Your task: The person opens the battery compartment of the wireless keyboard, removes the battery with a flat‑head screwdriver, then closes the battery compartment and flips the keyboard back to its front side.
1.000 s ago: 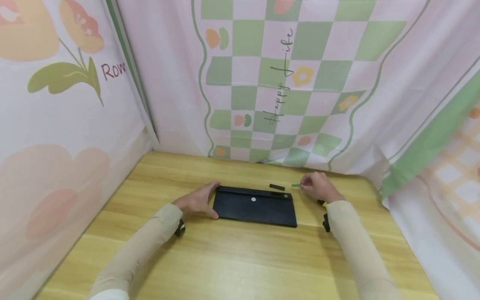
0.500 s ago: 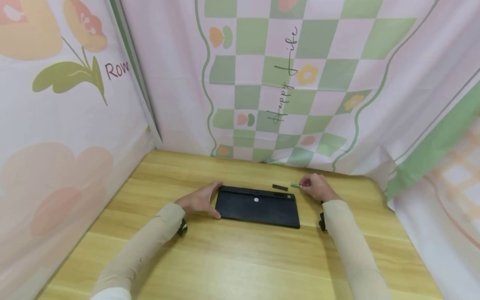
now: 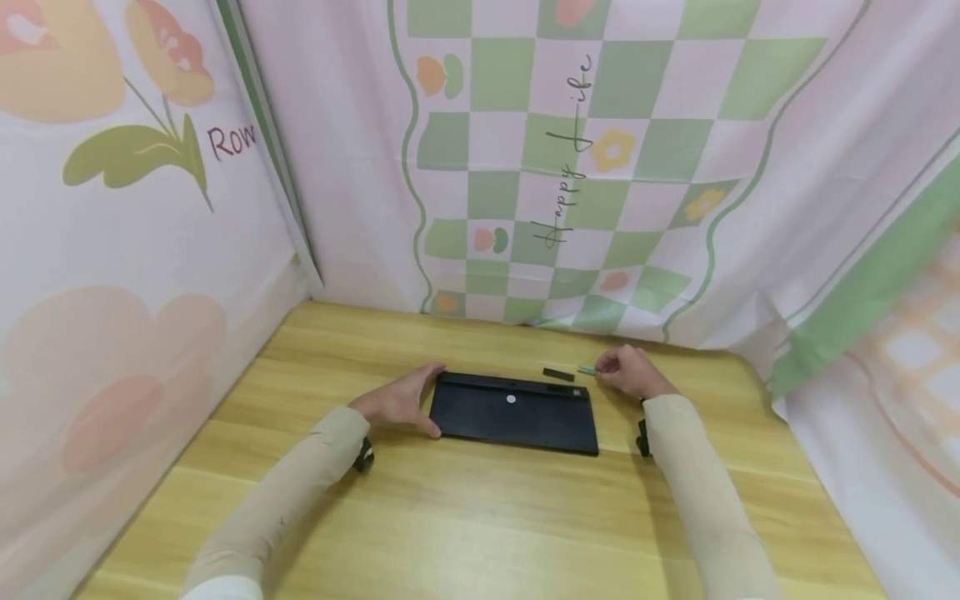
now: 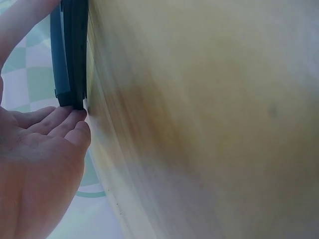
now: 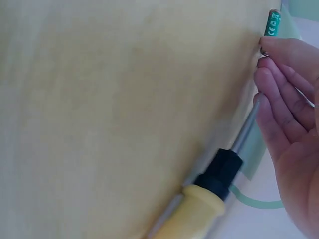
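A black keyboard [image 3: 487, 423] lies underside up on the table, with a small slot [image 3: 567, 390] at the right of its raised back strip. My left hand [image 3: 397, 402] spans its left end, thumb at the front corner and fingers at the back one. Beyond the keyboard's far right corner, my right hand [image 3: 633, 372] pinches a small green battery [image 5: 272, 24] by one end between thumb and finger. A screwdriver [image 5: 197, 211] with a yellow handle shows along that hand in the right wrist view, its shaft tip at the lower fingers. The battery points left towards a small black cover [image 3: 558, 374].
The wooden table [image 3: 480, 517] reaches back to a hanging checkered curtain [image 3: 562, 167], close behind the right hand. A printed cloth [image 3: 135, 333] borders the table's left side.
My right hand has shifted slightly left with the battery, nearer the black cover. The left hand keeps its place on the keyboard. The head view has moved a little.
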The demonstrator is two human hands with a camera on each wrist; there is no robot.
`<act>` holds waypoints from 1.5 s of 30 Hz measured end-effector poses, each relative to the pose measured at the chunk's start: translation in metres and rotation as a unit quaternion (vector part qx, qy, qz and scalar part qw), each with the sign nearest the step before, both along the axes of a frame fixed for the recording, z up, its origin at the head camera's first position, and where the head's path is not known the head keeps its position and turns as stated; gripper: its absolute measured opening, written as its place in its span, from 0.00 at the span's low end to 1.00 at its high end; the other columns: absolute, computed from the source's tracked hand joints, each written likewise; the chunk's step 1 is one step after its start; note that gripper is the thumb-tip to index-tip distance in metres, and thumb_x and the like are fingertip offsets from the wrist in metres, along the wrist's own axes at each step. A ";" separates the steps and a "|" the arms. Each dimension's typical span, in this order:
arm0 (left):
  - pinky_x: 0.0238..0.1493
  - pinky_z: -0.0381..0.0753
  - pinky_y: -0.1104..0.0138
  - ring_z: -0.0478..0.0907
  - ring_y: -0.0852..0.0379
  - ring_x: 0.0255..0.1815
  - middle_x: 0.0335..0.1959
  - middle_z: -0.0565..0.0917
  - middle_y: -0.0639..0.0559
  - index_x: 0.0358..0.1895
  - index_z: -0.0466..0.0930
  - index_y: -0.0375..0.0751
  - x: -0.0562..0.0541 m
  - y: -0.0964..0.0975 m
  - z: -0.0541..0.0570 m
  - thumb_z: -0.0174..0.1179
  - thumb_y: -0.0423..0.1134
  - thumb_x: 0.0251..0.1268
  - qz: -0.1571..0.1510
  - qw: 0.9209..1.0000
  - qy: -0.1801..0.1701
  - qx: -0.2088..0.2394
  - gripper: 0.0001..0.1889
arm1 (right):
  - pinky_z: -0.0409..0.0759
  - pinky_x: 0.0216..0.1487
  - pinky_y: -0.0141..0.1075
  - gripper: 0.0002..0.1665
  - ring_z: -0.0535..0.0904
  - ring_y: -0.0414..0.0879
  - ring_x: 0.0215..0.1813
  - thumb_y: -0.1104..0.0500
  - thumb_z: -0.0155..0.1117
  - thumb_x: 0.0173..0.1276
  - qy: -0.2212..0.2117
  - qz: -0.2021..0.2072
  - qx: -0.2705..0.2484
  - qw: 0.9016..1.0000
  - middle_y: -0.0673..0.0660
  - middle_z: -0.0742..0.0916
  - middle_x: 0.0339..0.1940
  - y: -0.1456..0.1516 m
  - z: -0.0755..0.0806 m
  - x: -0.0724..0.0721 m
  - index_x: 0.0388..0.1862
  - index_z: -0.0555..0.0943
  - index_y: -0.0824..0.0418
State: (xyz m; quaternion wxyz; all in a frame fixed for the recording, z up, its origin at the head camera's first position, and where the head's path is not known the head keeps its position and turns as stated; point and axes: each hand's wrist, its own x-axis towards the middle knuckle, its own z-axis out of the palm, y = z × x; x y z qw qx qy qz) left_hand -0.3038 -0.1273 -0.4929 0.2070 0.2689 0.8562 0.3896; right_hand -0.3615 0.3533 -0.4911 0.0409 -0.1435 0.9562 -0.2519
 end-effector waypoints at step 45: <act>0.88 0.51 0.45 0.46 0.41 0.89 0.89 0.48 0.42 0.87 0.42 0.40 -0.002 0.000 -0.003 0.85 0.50 0.50 0.003 1.000 -0.002 -0.004 0.69 | 0.90 0.48 0.50 0.07 0.90 0.57 0.43 0.72 0.72 0.64 0.067 0.166 0.098 0.979 0.63 0.93 0.39 -0.079 0.025 -0.005 0.40 0.91 0.69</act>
